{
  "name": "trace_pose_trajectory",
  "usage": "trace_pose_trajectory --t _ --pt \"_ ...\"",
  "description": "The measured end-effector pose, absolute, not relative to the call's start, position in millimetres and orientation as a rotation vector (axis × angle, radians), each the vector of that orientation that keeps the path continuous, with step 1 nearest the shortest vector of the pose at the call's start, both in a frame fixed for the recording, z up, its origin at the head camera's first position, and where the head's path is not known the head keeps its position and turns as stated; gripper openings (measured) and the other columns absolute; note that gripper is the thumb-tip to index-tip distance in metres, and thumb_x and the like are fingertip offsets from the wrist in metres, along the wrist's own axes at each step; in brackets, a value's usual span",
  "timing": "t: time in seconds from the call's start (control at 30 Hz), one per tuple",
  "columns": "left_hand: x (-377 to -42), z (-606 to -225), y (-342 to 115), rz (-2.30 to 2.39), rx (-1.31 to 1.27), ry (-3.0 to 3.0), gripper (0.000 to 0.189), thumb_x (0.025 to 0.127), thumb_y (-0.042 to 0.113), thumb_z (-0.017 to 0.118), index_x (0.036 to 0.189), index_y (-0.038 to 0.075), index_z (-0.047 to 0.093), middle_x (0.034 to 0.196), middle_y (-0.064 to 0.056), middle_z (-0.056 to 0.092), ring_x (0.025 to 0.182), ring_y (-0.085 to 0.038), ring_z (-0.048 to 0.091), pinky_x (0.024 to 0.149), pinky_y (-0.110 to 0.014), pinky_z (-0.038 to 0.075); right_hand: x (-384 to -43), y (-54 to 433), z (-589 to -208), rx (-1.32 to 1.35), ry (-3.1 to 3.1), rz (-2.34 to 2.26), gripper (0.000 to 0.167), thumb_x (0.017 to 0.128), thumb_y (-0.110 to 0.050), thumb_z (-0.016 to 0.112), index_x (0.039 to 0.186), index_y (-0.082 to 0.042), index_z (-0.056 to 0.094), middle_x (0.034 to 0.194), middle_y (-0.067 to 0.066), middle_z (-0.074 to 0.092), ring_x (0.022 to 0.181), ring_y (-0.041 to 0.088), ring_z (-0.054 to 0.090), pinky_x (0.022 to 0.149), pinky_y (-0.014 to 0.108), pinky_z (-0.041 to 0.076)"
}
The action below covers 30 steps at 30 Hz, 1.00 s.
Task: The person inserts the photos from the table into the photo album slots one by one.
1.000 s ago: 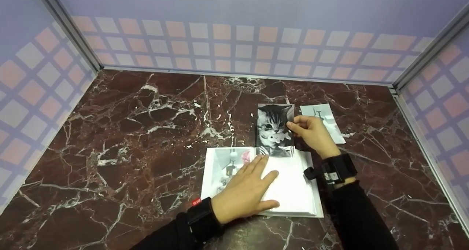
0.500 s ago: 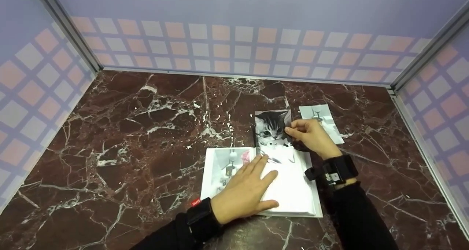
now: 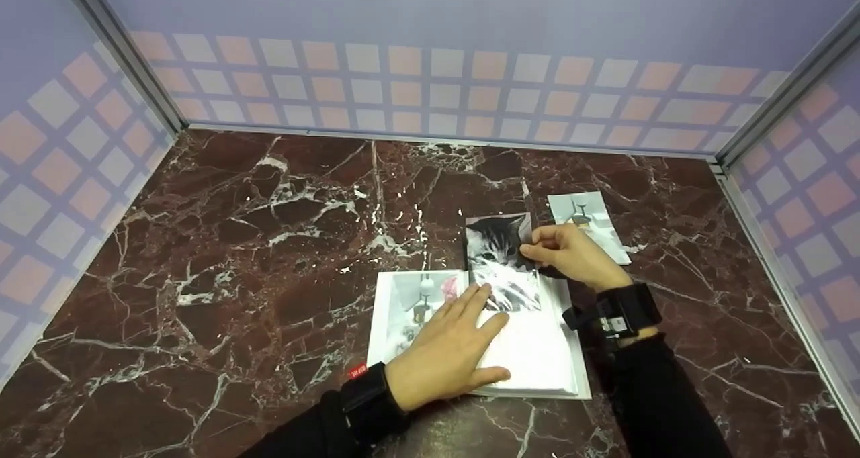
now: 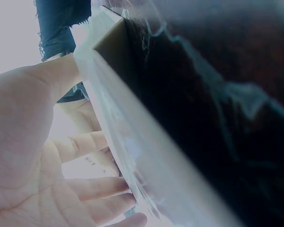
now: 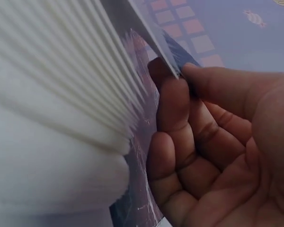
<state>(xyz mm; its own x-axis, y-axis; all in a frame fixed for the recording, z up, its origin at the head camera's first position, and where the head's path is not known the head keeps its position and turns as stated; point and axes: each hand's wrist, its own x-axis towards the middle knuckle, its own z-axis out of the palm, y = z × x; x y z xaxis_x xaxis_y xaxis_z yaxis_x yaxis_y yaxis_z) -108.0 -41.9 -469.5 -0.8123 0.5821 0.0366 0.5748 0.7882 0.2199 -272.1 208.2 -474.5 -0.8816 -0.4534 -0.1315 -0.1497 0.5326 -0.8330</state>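
Observation:
An open photo album (image 3: 531,357) lies on the marble table, with a picture of a pale room on its left page. My left hand (image 3: 447,350) rests flat across the middle of the album, fingers straight and spread; the left wrist view shows its palm (image 4: 23,156) against the pages. Between thumb and forefinger my right hand (image 3: 571,253) pinches the right edge of a black-and-white kitten photo (image 3: 497,246). The photo's lower part lies inside the clear sleeve of the right page, its upper part sticking out beyond the page top. In the right wrist view the thumb (image 5: 222,87) presses the photo's edge.
A second photo (image 3: 591,219), pale with a dark stand-like shape, lies behind my right hand. Purple panels with pink and white squares (image 3: 443,95) wall the table (image 3: 269,256) at the back and both sides.
My right hand has drawn the kitten photo toward me, so more of it sits inside the sleeve and less sticks out. My left hand has stayed in place on the album.

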Motion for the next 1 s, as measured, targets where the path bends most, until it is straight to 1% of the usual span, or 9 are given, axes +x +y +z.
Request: trace_pose_trajectory --t 0.07,0.17,0.3,0.37,0.5,0.57,0.73,0.83,1.0 --pt "-108 -469 -42 0.341 0.944 2.937 0.078 0.096 0.067 0.067 0.155 0.018 0.05 0.172 -0.025 0.034 0.16 -0.042 0.035 0.128 -0.057 0.039 -272 208 -474 -0.498 2.436 -1.26 0.023 0.103 -0.023 0.073 0.089 -0.007 0.066 0.074 -0.008 0.07 0.067 0.009 0.06 0.058 0.019 0.042" --pt "-107 -468 -41 0.325 0.94 2.937 0.079 0.096 0.068 0.066 0.156 0.019 0.05 0.173 -0.025 0.033 0.161 -0.042 0.035 0.128 -0.057 0.039 -272 208 -474 -0.498 2.433 -1.251 0.022 0.102 -0.024 0.074 0.092 -0.005 0.069 0.077 -0.007 0.072 0.07 0.009 0.063 0.06 0.019 0.046" --pt "-105 -467 -40 0.29 0.963 2.957 0.079 0.097 0.067 0.065 0.156 0.016 0.052 0.171 -0.024 0.036 0.159 -0.041 0.038 0.128 -0.055 0.04 -273 208 -475 -0.488 2.452 -1.273 0.02 0.1 -0.023 0.076 0.102 -0.004 0.071 0.082 -0.004 0.073 0.071 0.009 0.061 0.062 0.02 0.047" --pt "-105 -467 -40 0.278 0.992 2.966 0.077 0.098 0.066 0.065 0.155 0.015 0.053 0.169 -0.023 0.039 0.157 -0.04 0.042 0.127 -0.054 0.042 -273 207 -476 -0.472 2.465 -1.305 0.025 0.1 -0.022 0.077 0.114 -0.004 0.07 0.087 -0.003 0.074 0.075 0.009 0.063 0.066 0.02 0.05" --pt "-103 -466 -39 0.282 1.08 2.984 0.068 0.099 0.061 0.067 0.148 0.014 0.058 0.163 -0.02 0.048 0.151 -0.037 0.05 0.122 -0.051 0.049 -274 206 -477 -0.436 2.454 -1.445 0.051 0.101 -0.018 0.076 0.147 -0.007 0.057 0.096 0.004 0.076 0.08 0.011 0.064 0.074 0.023 0.053" --pt "-102 -465 -39 0.291 1.13 2.997 0.061 0.099 0.059 0.069 0.14 0.015 0.062 0.159 -0.018 0.052 0.147 -0.035 0.055 0.117 -0.049 0.054 -274 205 -478 -0.441 2.453 -1.493 0.059 0.102 -0.015 0.075 0.155 -0.009 0.051 0.099 0.007 0.077 0.082 0.013 0.065 0.075 0.024 0.053" --pt "-99 -462 -39 0.29 1.225 3.011 0.05 0.099 0.057 0.07 0.126 0.015 0.067 0.148 -0.013 0.06 0.133 -0.028 0.064 0.103 -0.042 0.063 -275 204 -479 -0.484 2.481 -1.506 0.052 0.101 -0.012 0.074 0.151 -0.007 0.057 0.099 0.012 0.077 0.083 0.012 0.067 0.075 0.023 0.053" --pt "-97 -461 -41 0.27 1.256 2.992 0.057 0.096 0.062 0.072 0.129 0.015 0.066 0.147 -0.013 0.06 0.132 -0.028 0.065 0.101 -0.042 0.064 -275 204 -480 -0.492 2.473 -1.52 0.05 0.1 -0.009 0.074 0.148 -0.006 0.059 0.099 0.014 0.077 0.084 0.013 0.069 0.076 0.022 0.056" --pt "-96 -459 -42 0.257 1.254 2.951 0.068 0.09 0.062 0.078 0.137 0.015 0.063 0.154 -0.016 0.056 0.137 -0.031 0.063 0.105 -0.046 0.062 -276 205 -480 -0.515 2.447 -1.533 0.051 0.099 -0.005 0.074 0.148 -0.006 0.06 0.1 0.016 0.076 0.086 0.012 0.072 0.08 0.023 0.06"
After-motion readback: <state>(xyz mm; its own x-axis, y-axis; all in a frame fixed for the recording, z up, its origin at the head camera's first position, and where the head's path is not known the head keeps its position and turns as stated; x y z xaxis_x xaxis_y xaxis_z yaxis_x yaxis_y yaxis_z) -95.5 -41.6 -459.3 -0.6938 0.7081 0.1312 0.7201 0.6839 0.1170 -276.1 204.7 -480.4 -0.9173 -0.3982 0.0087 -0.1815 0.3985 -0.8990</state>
